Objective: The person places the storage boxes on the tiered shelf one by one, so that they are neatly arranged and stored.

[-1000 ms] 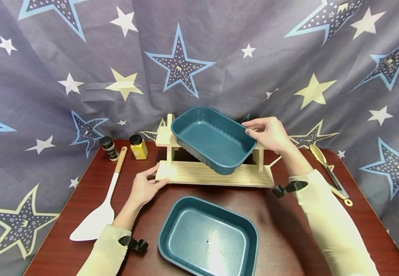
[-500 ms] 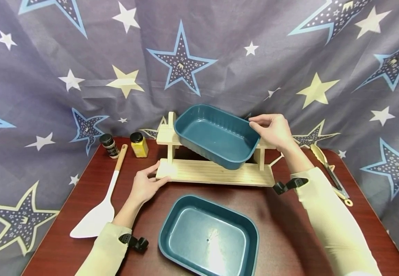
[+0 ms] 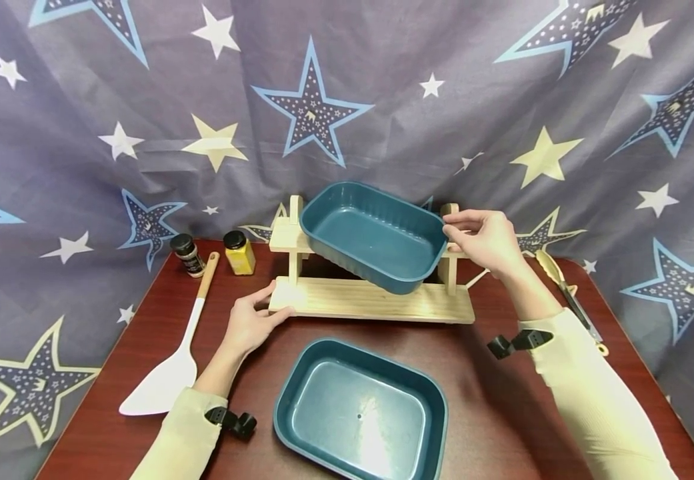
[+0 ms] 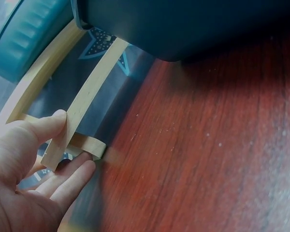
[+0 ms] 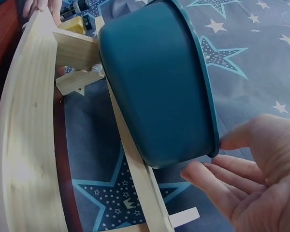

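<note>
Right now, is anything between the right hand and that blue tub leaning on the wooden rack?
Nothing visible. The right hand sits open right beside the tilted blue tub's rim, with only a sliver of air between, above the wooden rack.

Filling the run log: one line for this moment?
left hand: holds rack end | right hand: open, at tilted tub rim | second tub: flat on table

Tilted tray [image 3: 373,237] on rack [image 3: 371,300]; second tray [image 3: 360,415] before it; spatula [image 3: 169,363] left; tongs [image 3: 569,290] right
</note>
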Motion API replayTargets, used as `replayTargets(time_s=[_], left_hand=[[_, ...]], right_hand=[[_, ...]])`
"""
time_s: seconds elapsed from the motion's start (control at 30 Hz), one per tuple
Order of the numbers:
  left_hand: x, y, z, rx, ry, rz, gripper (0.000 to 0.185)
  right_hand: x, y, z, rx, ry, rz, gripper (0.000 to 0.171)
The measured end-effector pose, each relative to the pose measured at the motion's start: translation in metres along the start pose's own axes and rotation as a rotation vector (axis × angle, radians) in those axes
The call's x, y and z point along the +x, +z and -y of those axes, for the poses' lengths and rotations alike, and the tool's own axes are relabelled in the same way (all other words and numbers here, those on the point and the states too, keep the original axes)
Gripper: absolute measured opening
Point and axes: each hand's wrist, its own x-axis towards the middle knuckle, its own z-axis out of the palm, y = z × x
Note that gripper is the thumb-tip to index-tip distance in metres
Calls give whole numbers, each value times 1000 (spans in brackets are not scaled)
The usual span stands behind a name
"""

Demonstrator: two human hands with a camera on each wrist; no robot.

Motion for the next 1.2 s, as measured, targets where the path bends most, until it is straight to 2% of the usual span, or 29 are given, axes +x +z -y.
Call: replayTargets(time_s=[0.2, 0.37, 0.77, 1.03, 1.2], left_hand=[[0, -1, 0, -4, 0, -1, 78], [-1, 0, -1, -3, 6, -4, 77], [-1, -1, 1, 10, 1, -9, 78], [0, 0, 4, 0, 11, -9, 78], [2, 0, 3, -8, 15, -10, 78]], right_hand=[[-1, 5, 1, 59, 5, 9, 33], [-1, 7, 0, 65, 9, -6, 32], [6, 5, 5, -40, 7, -6, 32], [13, 3, 6, -35, 16, 4, 25], [15, 3, 6, -56, 6, 3, 27]])
